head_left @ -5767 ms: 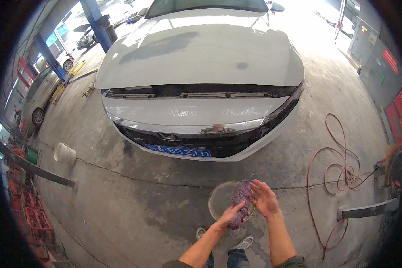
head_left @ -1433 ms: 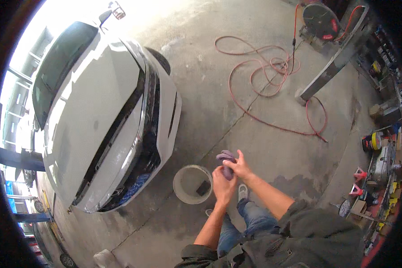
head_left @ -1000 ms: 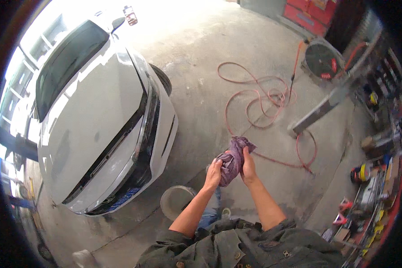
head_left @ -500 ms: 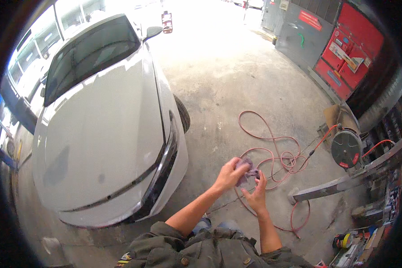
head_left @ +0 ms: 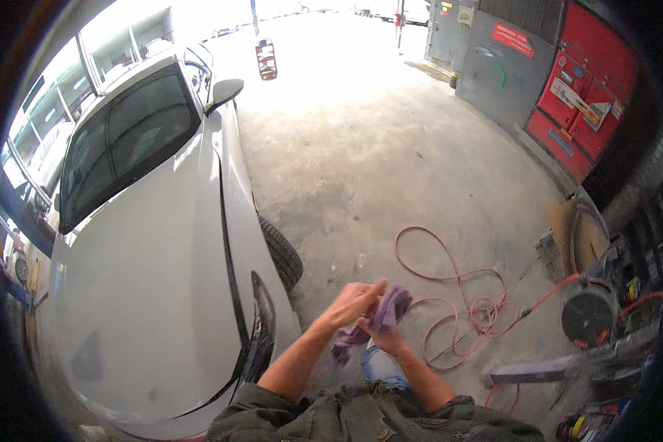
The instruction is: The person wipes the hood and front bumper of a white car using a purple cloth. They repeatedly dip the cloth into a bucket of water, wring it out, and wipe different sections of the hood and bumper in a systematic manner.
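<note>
The purple cloth point(head_left: 393, 305) is lying between the hands, at five o'clock from the middle of the view; its long axis is running from about one-thirty to seven-thirty, the bunched end pointing to one-thirty. The right hand point(head_left: 387, 339) is nearer, gripping it, fingers partly hidden by folds. The left hand point(head_left: 350, 304) is reaching in from ten o'clock; blur is hiding whether its fingers are pinching cloth, so I cannot tell.
</note>
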Tool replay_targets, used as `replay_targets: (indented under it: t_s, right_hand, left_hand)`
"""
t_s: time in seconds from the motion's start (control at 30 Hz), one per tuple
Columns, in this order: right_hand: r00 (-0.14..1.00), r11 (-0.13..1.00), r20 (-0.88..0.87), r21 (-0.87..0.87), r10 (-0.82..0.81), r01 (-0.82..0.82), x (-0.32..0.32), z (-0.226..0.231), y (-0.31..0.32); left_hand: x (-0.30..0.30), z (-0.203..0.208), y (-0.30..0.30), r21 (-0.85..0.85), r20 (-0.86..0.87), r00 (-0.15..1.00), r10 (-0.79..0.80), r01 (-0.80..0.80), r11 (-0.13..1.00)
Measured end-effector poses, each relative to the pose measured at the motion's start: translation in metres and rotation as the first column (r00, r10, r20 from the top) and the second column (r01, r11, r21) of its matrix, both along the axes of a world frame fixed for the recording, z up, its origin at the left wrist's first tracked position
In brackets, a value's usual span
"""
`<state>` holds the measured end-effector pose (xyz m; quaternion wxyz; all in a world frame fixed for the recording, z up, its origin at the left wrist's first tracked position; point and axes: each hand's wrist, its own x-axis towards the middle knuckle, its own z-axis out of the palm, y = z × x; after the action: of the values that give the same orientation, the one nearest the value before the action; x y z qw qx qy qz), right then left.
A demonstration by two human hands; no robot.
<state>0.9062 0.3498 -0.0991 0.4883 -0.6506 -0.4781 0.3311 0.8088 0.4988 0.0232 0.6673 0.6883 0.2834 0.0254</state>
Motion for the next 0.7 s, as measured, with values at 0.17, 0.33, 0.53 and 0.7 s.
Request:
replay_targets:
  t_s: [0.17,0.33,0.53,0.7]
  right_hand:
    - [0.640,0.994,-0.765,0.000,-0.072,0.112,0.101,0.052,0.097]
    - [0.583,0.999,-0.811,0.032,0.045,-0.033,0.169,0.088,0.217]
    - [0.656,0.935,-0.716,-0.012,0.238,-0.353,0.150,0.098,0.345]
    - [0.715,0.917,-0.670,-0.130,0.199,-0.377,0.138,0.106,0.461]
  left_hand:
    - [0.037,-0.019,0.074,0.198,0.059,0.998,-0.009,-0.002,0.980]
    - [0.059,-0.024,0.128,0.090,-0.020,0.991,0.131,-0.129,0.988]
    - [0.044,-0.034,0.227,0.233,0.069,0.930,0.362,-0.368,0.900]
    - [0.029,-0.027,0.336,0.200,0.318,0.814,0.486,-0.559,0.805]
